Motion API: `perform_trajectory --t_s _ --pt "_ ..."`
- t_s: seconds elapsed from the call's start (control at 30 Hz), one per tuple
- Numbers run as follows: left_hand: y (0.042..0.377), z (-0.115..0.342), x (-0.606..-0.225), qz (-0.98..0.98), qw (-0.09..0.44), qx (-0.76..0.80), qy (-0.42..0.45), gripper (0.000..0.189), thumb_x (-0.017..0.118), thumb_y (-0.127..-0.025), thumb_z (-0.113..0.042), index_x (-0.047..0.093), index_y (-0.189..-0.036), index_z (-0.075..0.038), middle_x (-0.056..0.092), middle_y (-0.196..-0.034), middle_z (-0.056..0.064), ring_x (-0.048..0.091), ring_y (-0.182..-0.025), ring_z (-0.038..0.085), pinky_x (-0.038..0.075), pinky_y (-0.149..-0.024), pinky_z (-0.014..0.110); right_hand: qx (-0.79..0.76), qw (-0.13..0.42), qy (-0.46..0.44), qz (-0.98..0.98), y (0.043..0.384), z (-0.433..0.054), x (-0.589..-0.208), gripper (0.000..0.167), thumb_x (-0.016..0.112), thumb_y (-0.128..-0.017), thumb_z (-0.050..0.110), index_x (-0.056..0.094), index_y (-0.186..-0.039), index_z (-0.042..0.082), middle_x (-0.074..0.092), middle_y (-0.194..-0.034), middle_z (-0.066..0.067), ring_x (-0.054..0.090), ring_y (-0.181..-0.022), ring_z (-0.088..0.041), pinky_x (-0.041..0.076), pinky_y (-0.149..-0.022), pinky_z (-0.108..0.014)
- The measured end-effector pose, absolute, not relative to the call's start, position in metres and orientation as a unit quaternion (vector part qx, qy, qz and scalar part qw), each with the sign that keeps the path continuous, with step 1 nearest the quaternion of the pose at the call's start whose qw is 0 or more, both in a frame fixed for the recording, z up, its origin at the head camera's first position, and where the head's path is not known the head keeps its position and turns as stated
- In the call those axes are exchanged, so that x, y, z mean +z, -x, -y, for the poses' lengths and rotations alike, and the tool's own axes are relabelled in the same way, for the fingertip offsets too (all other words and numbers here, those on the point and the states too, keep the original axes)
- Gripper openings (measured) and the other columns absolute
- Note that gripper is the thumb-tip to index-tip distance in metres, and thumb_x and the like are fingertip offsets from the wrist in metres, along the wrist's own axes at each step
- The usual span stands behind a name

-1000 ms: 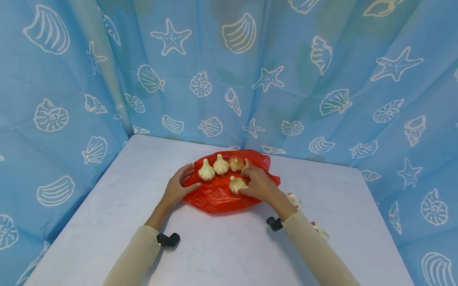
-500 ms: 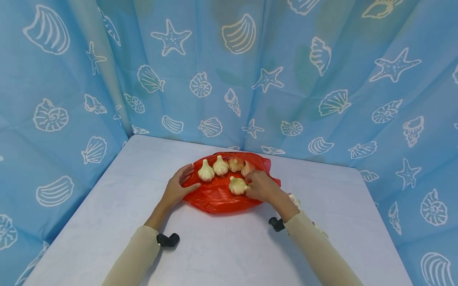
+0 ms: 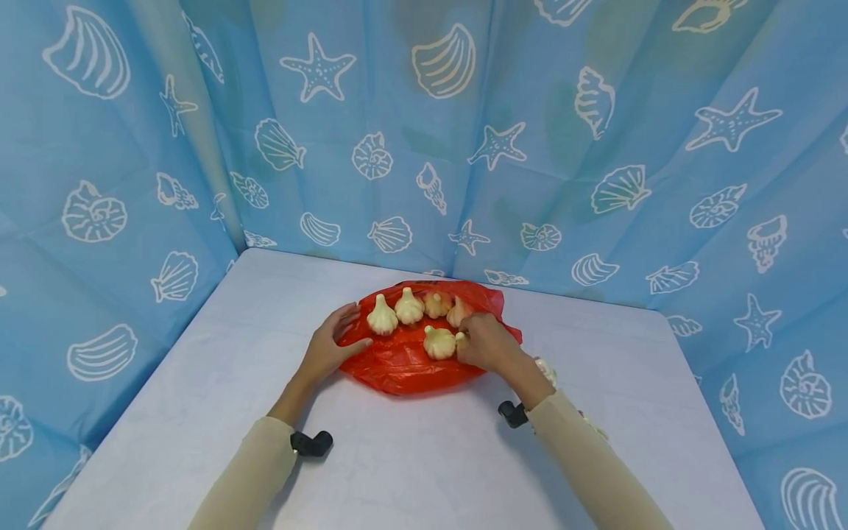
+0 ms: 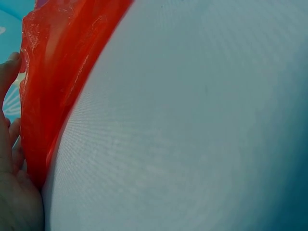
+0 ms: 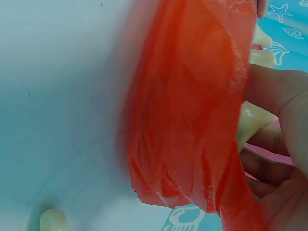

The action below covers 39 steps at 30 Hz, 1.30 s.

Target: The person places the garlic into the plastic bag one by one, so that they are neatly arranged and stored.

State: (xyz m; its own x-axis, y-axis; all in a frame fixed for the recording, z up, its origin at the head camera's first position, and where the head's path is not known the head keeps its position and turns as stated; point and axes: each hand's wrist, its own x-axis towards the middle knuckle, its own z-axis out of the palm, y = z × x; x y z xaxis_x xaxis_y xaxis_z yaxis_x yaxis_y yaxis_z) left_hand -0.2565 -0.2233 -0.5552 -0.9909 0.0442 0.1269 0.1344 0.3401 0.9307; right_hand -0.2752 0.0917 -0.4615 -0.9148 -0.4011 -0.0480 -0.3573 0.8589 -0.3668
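Note:
A red plastic bag (image 3: 397, 372) lies on the table with several garlic bulbs in it. A row of them, including one garlic bulb (image 3: 382, 316) at the left, sits along the far side; another bulb (image 3: 440, 344) is nearer the front. My right hand (image 3: 488, 344) pinches a bulb (image 5: 252, 122) beside that front one, inside the bag's right side; its fingers cover most of it in the head view. My left hand (image 3: 329, 346) rests at the bag's left edge, thumb extended over the red plastic (image 4: 60, 82), fingers loosely spread.
Pale, partly hidden objects (image 3: 546, 370) lie on the white table (image 3: 397, 471) beyond the right forearm. A blue curtain (image 3: 424, 132) with shell prints closes off the back and sides. Black wrist cameras (image 3: 312, 444) stick out from both wrists.
My right hand has shifted slightly right and its fingers have drawn in round a bulb, uncovering the far right bulb. My left hand has stayed in place.

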Motion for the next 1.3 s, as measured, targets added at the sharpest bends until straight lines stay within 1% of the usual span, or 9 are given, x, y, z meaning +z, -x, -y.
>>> perform_trajectory --t_s 0.13,0.4,0.63,0.73,0.97,1.13,1.3 --pt "0.256 0.223 -0.555 0.819 0.044 -0.57 0.057 0.084 0.083 -0.077 -0.039 0.039 -0.147 -0.025 0.045 -0.147 -0.002 0.042 -0.135 0.022 0.044 -0.101 0.046 -0.174 0.045 0.196 -0.964 0.278 -0.091 -0.462 0.032 0.087 -0.065 0.014 0.069 -0.09 0.008 0.06 -0.075 0.003 0.054 -0.073 -0.017 0.053 -0.062 -0.025" --pt "0.255 0.222 -0.554 0.814 0.05 -0.574 0.068 0.08 0.082 -0.079 -0.033 0.039 -0.147 -0.024 0.045 -0.147 -0.002 0.043 -0.135 0.021 0.043 -0.103 0.044 -0.169 0.04 0.181 -0.968 0.28 -0.092 -0.468 0.033 0.085 -0.067 0.015 0.066 -0.093 0.007 0.059 -0.077 0.001 0.054 -0.075 -0.018 0.052 -0.063 -0.026" --pt "0.255 0.222 -0.554 0.813 0.051 -0.576 0.068 0.083 0.082 -0.077 -0.039 0.039 -0.147 -0.025 0.046 -0.146 -0.002 0.043 -0.135 0.02 0.043 -0.102 0.044 -0.174 0.027 0.181 -0.968 0.279 -0.094 -0.469 0.032 0.083 -0.069 0.015 0.066 -0.095 0.007 0.06 -0.081 0.0 0.054 -0.078 -0.018 0.054 -0.067 -0.028" --pt "0.255 0.222 -0.554 0.812 0.05 -0.578 0.069 0.084 0.082 -0.077 -0.039 0.039 -0.147 -0.024 0.045 -0.147 -0.002 0.043 -0.135 0.02 0.043 -0.103 0.043 -0.18 0.023 0.181 -0.967 0.278 -0.095 -0.467 0.032 0.084 -0.07 0.016 0.067 -0.096 0.006 0.059 -0.083 0.0 0.054 -0.079 -0.018 0.055 -0.068 -0.029" --pt "0.254 0.221 -0.553 0.814 0.052 -0.574 0.07 0.084 0.082 -0.077 -0.037 0.038 -0.148 -0.023 0.045 -0.148 0.0 0.042 -0.135 0.023 0.043 -0.102 0.044 -0.179 0.021 0.184 -0.966 0.274 -0.092 -0.463 0.036 0.085 -0.072 0.02 0.07 -0.101 0.005 0.059 -0.09 -0.003 0.054 -0.083 -0.017 0.056 -0.071 -0.03" --pt "0.254 0.221 -0.552 0.817 0.05 -0.571 0.064 0.085 0.082 -0.077 -0.039 0.039 -0.147 -0.024 0.045 -0.147 0.0 0.043 -0.135 0.022 0.044 -0.101 0.044 -0.175 0.015 0.185 -0.967 0.269 -0.09 -0.457 0.039 0.084 -0.073 0.02 0.069 -0.106 0.004 0.061 -0.097 -0.006 0.055 -0.086 -0.018 0.057 -0.074 -0.032" --pt "0.254 0.221 -0.553 0.817 0.046 -0.572 0.059 0.083 0.082 -0.077 -0.037 0.039 -0.147 -0.024 0.045 -0.147 -0.001 0.043 -0.135 0.022 0.044 -0.101 0.044 -0.171 0.003 0.197 -0.965 0.266 -0.089 -0.45 0.042 0.083 -0.074 0.021 0.069 -0.11 0.004 0.063 -0.104 -0.008 0.057 -0.089 -0.019 0.057 -0.077 -0.034"
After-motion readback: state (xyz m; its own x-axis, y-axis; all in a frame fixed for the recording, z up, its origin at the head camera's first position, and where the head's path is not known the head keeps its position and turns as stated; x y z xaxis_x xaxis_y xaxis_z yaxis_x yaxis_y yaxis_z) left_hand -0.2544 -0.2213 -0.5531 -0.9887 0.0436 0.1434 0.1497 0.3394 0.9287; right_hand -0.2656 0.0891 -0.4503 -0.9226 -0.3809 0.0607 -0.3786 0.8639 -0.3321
